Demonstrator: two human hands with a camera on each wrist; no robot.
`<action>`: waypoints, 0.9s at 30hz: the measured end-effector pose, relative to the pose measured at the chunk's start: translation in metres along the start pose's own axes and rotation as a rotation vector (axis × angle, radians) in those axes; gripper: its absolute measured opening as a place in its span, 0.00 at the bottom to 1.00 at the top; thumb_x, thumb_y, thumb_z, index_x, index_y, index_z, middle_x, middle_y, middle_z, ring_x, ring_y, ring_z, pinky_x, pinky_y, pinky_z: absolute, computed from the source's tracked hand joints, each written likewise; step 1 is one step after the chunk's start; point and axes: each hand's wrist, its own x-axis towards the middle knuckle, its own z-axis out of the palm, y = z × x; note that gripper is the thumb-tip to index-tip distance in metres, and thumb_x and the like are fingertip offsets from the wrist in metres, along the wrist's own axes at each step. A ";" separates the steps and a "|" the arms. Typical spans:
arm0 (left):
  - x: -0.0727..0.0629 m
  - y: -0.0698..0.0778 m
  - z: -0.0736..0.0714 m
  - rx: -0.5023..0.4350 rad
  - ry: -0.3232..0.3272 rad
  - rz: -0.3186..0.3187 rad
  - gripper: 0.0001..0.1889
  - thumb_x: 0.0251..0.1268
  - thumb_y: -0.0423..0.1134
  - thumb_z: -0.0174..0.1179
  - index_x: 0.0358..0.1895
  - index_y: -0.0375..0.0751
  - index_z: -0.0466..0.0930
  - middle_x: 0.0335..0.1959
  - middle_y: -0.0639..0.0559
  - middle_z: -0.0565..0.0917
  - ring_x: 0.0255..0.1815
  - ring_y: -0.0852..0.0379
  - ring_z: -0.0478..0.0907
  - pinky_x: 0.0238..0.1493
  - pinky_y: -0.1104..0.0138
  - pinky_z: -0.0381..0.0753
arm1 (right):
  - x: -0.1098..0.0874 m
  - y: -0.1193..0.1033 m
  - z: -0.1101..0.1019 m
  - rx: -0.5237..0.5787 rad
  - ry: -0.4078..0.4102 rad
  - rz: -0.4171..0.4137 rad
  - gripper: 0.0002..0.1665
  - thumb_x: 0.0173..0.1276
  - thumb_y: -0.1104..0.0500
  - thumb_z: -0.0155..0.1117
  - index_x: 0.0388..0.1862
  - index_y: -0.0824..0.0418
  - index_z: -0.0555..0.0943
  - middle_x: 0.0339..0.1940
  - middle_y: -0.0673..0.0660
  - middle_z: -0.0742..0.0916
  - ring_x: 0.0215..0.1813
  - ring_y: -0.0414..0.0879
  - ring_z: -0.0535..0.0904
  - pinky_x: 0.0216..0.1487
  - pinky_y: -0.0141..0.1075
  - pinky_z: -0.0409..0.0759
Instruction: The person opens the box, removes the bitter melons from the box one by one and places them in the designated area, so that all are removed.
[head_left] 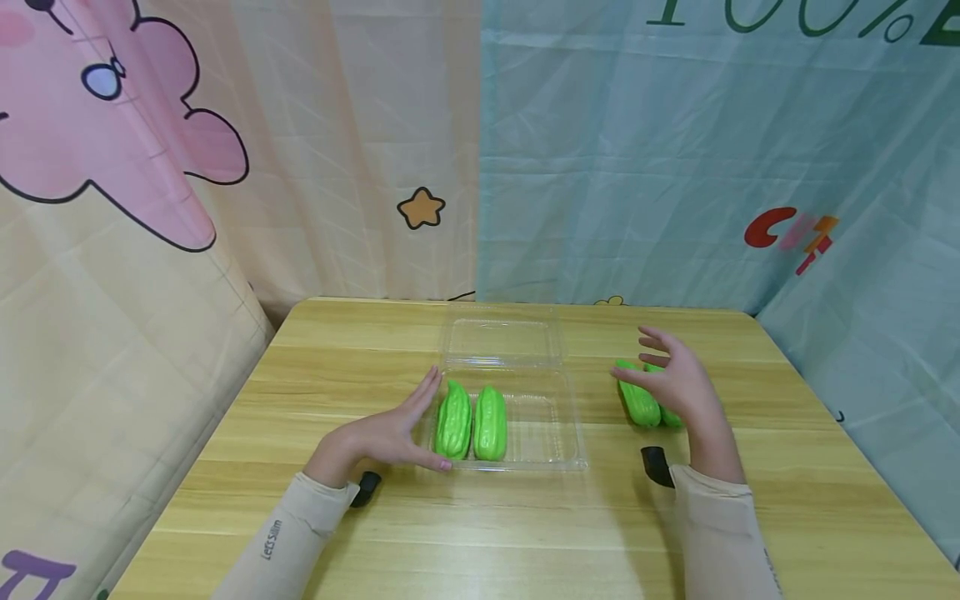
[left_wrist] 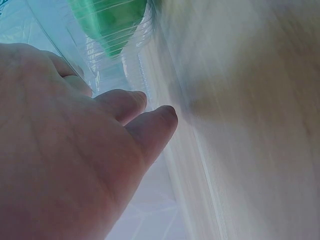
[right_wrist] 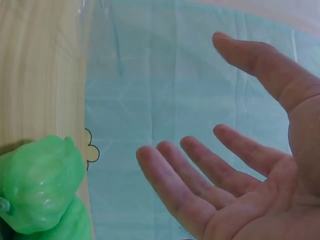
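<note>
On the wooden table lies a clear plastic clamshell box (head_left: 543, 425) with its lid (head_left: 502, 340) folded back. Two green bitter gourds (head_left: 453, 421) (head_left: 491, 423), smooth and toy-like, lie side by side in its left half. At the box's left end is my left hand (head_left: 386, 433), thumb by the front corner and fingers extended along the side. Farther right, my right hand (head_left: 682, 387) hovers over two more green bitter gourds (head_left: 639, 404) lying together on the table, partly hiding them. Its fingers are spread, and nothing is in its palm in the right wrist view.
The light wooden table (head_left: 487, 533) ends at a printed curtain (head_left: 637, 167) behind it and more curtain at both sides. Dark wrist straps (head_left: 657, 467) show near both sleeves (head_left: 716, 533).
</note>
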 end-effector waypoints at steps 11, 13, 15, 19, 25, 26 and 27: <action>-0.001 -0.001 0.000 -0.005 0.005 0.003 0.72 0.52 0.60 0.75 0.80 0.49 0.19 0.80 0.51 0.20 0.80 0.42 0.29 0.76 0.46 0.46 | 0.002 0.000 0.007 0.114 -0.048 -0.092 0.56 0.61 0.46 0.78 0.81 0.57 0.59 0.74 0.66 0.71 0.69 0.62 0.72 0.64 0.57 0.73; -0.001 -0.001 0.000 -0.005 0.004 0.003 0.72 0.52 0.60 0.75 0.80 0.49 0.19 0.80 0.51 0.20 0.80 0.43 0.29 0.76 0.47 0.45 | 0.002 -0.001 0.009 0.127 -0.063 -0.101 0.55 0.61 0.47 0.78 0.81 0.58 0.59 0.74 0.66 0.71 0.69 0.62 0.72 0.63 0.57 0.74; -0.001 -0.001 0.001 -0.007 0.005 0.006 0.72 0.52 0.60 0.76 0.80 0.48 0.19 0.80 0.50 0.20 0.80 0.42 0.29 0.76 0.46 0.45 | 0.002 -0.003 0.012 0.136 -0.078 -0.112 0.55 0.62 0.48 0.78 0.81 0.58 0.59 0.74 0.66 0.71 0.69 0.63 0.72 0.62 0.56 0.75; 0.000 -0.002 0.001 -0.009 0.006 0.009 0.72 0.52 0.59 0.76 0.80 0.48 0.20 0.80 0.50 0.20 0.80 0.42 0.29 0.76 0.46 0.46 | 0.002 -0.008 0.019 0.173 -0.113 -0.126 0.54 0.62 0.51 0.78 0.81 0.58 0.59 0.73 0.66 0.71 0.69 0.63 0.72 0.61 0.54 0.77; 0.000 0.000 0.000 0.003 -0.001 0.003 0.72 0.52 0.61 0.75 0.80 0.48 0.19 0.79 0.55 0.19 0.80 0.44 0.28 0.76 0.48 0.45 | 0.001 -0.016 0.027 0.215 -0.164 -0.155 0.54 0.61 0.55 0.79 0.81 0.57 0.59 0.74 0.65 0.71 0.70 0.63 0.71 0.60 0.54 0.77; 0.000 0.000 0.000 0.005 -0.002 0.003 0.73 0.52 0.61 0.75 0.80 0.48 0.19 0.79 0.56 0.19 0.80 0.44 0.28 0.76 0.49 0.45 | 0.000 -0.017 0.028 0.216 -0.168 -0.157 0.55 0.61 0.55 0.79 0.81 0.57 0.59 0.73 0.65 0.71 0.70 0.63 0.71 0.59 0.53 0.78; 0.000 0.000 0.000 0.007 -0.002 0.003 0.73 0.51 0.61 0.75 0.80 0.48 0.19 0.79 0.56 0.19 0.80 0.44 0.29 0.76 0.49 0.45 | 0.001 -0.017 0.029 0.218 -0.172 -0.161 0.55 0.61 0.55 0.79 0.81 0.57 0.59 0.74 0.65 0.71 0.70 0.63 0.71 0.59 0.53 0.79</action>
